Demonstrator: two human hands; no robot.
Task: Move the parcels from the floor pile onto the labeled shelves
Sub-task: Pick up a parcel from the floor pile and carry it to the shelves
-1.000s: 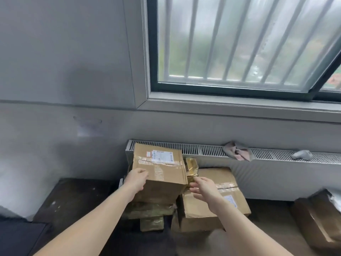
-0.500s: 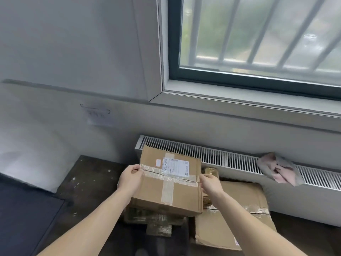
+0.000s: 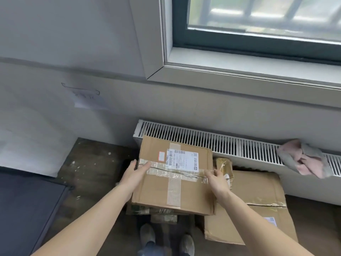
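A taped cardboard parcel with a white shipping label sits on top of the floor pile in front of the radiator. My left hand grips its left edge, thumb laid over the top tape. My right hand grips its right edge, fingers curled round the side. Under it lie flatter taped parcels. A larger cardboard box rests on the floor to the right. A small gold-taped packet stands between the boxes. No shelves are in view.
A white radiator runs along the wall under the window sill, with a pink and grey cloth on it. A dark panel lies at the left. My feet stand on the dark floor just before the pile.
My right hand has come in from above the big box and closed on the parcel's right edge. My left thumb has slid onto the top. The view has moved closer and tilted down.
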